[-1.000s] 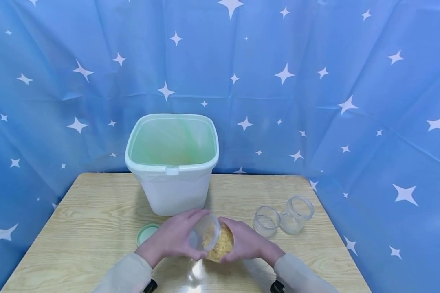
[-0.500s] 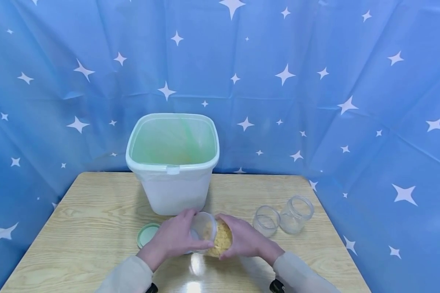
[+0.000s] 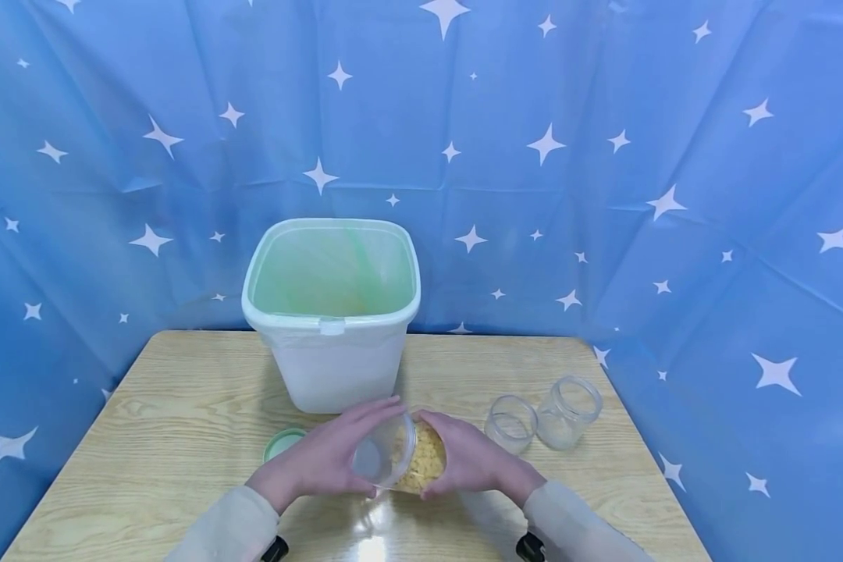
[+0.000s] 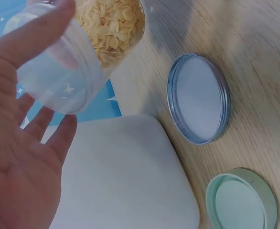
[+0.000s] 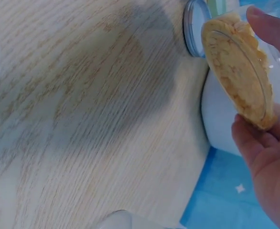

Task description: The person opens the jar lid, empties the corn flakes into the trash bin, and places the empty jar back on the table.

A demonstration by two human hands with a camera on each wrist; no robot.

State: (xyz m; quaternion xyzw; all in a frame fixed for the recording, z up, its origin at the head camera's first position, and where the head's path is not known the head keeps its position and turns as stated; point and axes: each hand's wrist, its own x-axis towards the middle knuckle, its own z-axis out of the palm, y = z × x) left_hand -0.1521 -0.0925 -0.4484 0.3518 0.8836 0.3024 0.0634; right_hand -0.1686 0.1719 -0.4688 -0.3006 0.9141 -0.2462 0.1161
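as the left hand (image 3: 323, 459) shifts round the clear end (image 3: 372, 460): its thumb, half a second ago across the front, now sits lower, fingers spread wider; probably a re-grip within the same step
flakes (image 3: 425, 464): at the right end, little changed
hands: both clamped, left on the clear end, right hand (image 3: 471, 454) on the flake-filled jar (image 5: 238, 71); cannot tell whether the clear end is a separate cup
jar: lower centre of the head frame, over the desk (image 3: 147, 437)
long axis: sideways, base facing right, clear end left
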